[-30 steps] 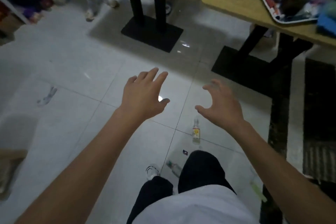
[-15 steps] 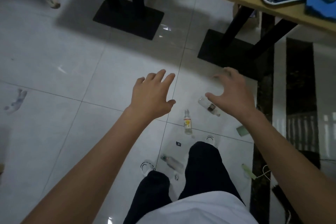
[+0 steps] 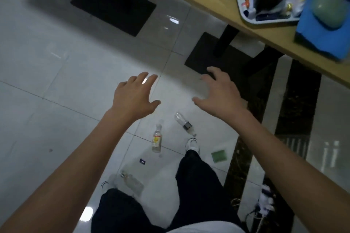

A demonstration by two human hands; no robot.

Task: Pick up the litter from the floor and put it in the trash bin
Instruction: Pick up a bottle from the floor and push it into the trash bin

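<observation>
Litter lies on the white tiled floor by my feet. A clear bottle with a yellow label (image 3: 156,139) lies straight ahead. A second clear bottle with a dark label (image 3: 185,124) lies to its right, close to my right shoe. A third clear bottle (image 3: 132,181) rests between my legs. A green packet (image 3: 219,156) and a small dark scrap (image 3: 142,161) also lie there. My left hand (image 3: 134,96) and my right hand (image 3: 219,94) hover well above the litter, fingers spread, holding nothing. No trash bin is in view.
A wooden table (image 3: 217,0) stands at the upper right with a cluttered tray (image 3: 251,19) and a blue cloth (image 3: 322,38). Black table bases (image 3: 113,5) (image 3: 206,56) stand on the floor ahead. Cables and a power strip (image 3: 265,202) lie at the lower right.
The view has tilted down and shifted right, so more litter near my feet has come into sight. Both hands stay spread and hold nothing.
</observation>
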